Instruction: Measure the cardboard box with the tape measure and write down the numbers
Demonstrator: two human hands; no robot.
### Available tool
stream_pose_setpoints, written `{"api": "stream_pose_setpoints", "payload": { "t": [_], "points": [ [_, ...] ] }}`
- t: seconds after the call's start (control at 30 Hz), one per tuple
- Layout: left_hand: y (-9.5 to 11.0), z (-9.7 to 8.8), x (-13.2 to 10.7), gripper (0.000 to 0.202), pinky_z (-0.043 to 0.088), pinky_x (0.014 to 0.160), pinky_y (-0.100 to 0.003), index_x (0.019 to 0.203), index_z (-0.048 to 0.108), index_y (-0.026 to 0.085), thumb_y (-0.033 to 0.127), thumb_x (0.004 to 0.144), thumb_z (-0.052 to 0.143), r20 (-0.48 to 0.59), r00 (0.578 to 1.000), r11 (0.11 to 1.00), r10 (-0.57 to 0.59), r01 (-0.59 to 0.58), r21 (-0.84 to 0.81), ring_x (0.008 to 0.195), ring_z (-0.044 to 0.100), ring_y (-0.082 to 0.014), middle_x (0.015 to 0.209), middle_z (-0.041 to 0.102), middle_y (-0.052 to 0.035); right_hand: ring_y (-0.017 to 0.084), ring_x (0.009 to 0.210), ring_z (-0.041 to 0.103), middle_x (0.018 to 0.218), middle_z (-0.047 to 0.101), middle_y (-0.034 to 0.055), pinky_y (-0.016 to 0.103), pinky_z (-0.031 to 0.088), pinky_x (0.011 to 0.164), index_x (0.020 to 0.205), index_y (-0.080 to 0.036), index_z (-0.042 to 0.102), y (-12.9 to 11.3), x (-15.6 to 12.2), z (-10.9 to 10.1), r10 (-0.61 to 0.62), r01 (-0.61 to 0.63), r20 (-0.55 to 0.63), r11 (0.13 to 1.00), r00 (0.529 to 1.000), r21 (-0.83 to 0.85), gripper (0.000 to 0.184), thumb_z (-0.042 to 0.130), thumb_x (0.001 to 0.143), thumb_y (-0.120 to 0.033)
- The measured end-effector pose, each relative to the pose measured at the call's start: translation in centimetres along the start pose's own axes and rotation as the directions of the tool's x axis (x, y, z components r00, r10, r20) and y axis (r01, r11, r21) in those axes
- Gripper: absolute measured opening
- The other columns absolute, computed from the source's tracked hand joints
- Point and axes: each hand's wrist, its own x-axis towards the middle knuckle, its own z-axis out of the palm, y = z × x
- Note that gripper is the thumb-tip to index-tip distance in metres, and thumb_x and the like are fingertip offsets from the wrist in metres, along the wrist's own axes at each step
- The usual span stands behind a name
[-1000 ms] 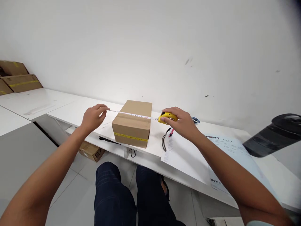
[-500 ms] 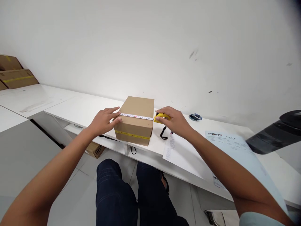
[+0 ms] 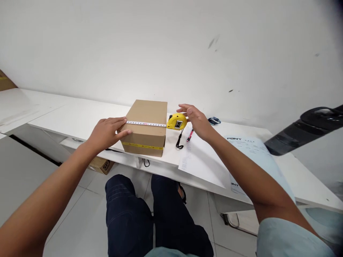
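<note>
A closed brown cardboard box [image 3: 146, 130] with yellow tape along its front sits on the white shelf. Across its top runs the white blade [image 3: 150, 124] of a tape measure. My left hand [image 3: 107, 134] presses the blade's end against the box's left edge, thumb over the top; the tip itself is hidden under the fingers. At the right edge hangs the yellow tape measure case [image 3: 177, 121], its black wrist strap [image 3: 179, 142] dangling below. My right hand [image 3: 197, 121] is just right of the case, fingers spread and not wrapped around it.
Right of the box lie a red and black pen [image 3: 190, 135], a white paper sheet [image 3: 200, 164] and a pale blue printed bag [image 3: 249, 146]. A dark blue item [image 3: 214, 120] lies by the wall. A black bottle-like object [image 3: 302, 130] juts in at right. Another carton [image 3: 100, 165] is below.
My right hand has loosened from the tape measure case and opened beside it, leaving the case in plain sight. My left hand stays at the box edge. The view has shifted right.
</note>
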Motion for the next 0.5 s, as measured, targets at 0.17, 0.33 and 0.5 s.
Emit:
{"api": "stream_pose_setpoints", "payload": {
  "t": [0.17, 0.33, 0.5],
  "points": [
    [-0.4, 0.2, 0.2, 0.061, 0.042, 0.113, -0.047, 0.138, 0.063, 0.026, 0.063, 0.096, 0.039, 0.011, 1.0, 1.0, -0.005, 0.005, 0.008, 0.138, 0.055, -0.0287, 0.149, 0.058, -0.0042, 0.022, 0.099, 0.068, 0.124, 0.07, 0.0099, 0.039, 0.055, 0.088, 0.135, -0.025, 0.061, 4.0, 0.4, -2.1, 0.078, -0.083, -0.05, 0.989, 0.996, -0.12, 0.068, 0.034, 0.097, -0.075],
    [-0.7, 0.4, 0.4, 0.066, 0.044, 0.111, -0.048, 0.135, 0.065, 0.026, 0.069, 0.096, 0.034, -0.018, 0.999, 0.999, 0.029, -0.029, 0.014, 0.135, 0.057, -0.0304, 0.147, 0.061, -0.0056, 0.026, 0.094, 0.068, 0.117, 0.073, 0.0144, 0.049, 0.053, 0.092, 0.131, -0.02, 0.064, 7.9, -0.7, -3.1, 0.061, -0.095, -0.105, 0.931, 0.993, -0.352, 0.056, 0.047, 0.096, -0.061],
    [-0.7, 0.3, 0.3, 0.067, 0.045, 0.109, -0.048, 0.134, 0.066, 0.025, 0.069, 0.097, 0.033, -0.022, 0.999, 0.999, 0.038, -0.037, 0.02, 0.134, 0.058, -0.0315, 0.145, 0.062, -0.0064, 0.03, 0.128, 0.059, 0.159, 0.042, 0.0165, 0.042, 0.06, 0.084, 0.159, -0.031, 0.03, 5.4, -5.2, 0.2, -0.17, 0.19, 0.133, 0.969, 0.976, -0.157, 0.084, 0.064, 0.089, -0.061]
  ]
}}
